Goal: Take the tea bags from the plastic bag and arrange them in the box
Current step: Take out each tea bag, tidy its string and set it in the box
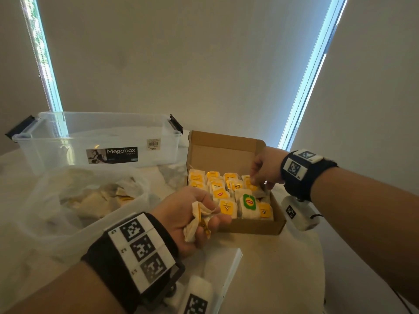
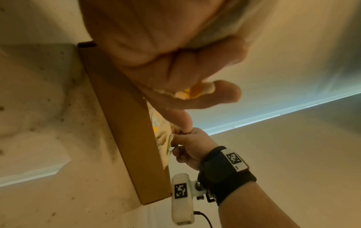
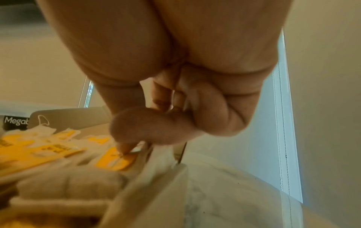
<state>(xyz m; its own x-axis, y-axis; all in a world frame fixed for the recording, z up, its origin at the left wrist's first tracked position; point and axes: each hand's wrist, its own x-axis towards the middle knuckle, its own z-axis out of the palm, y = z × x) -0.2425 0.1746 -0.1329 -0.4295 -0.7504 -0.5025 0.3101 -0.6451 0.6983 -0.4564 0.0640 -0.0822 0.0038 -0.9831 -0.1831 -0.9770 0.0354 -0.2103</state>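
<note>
An open cardboard box (image 1: 254, 227) sits mid-table, packed with rows of tea bags (image 1: 218, 193) bearing yellow tags, one with a green tag (image 1: 249, 201). My left hand (image 1: 192, 214) hovers at the box's near left corner and grips a bunch of tea bags (image 1: 199, 219) in curled fingers; their yellow tags (image 2: 192, 92) peek between the fingers. My right hand (image 1: 260, 175) reaches into the far right corner of the box and pinches a yellow-tagged tea bag (image 3: 117, 158) standing in the row. The clear plastic bag (image 1: 68, 200) with more tea bags (image 1: 97, 200) lies at the left.
A clear Megabox storage bin (image 1: 97, 141) stands behind the plastic bag at the back left. The box's lid flap (image 1: 224, 146) stands upright at the back. A white flat object (image 1: 229, 268) lies near the table's front edge. Window blinds hang behind.
</note>
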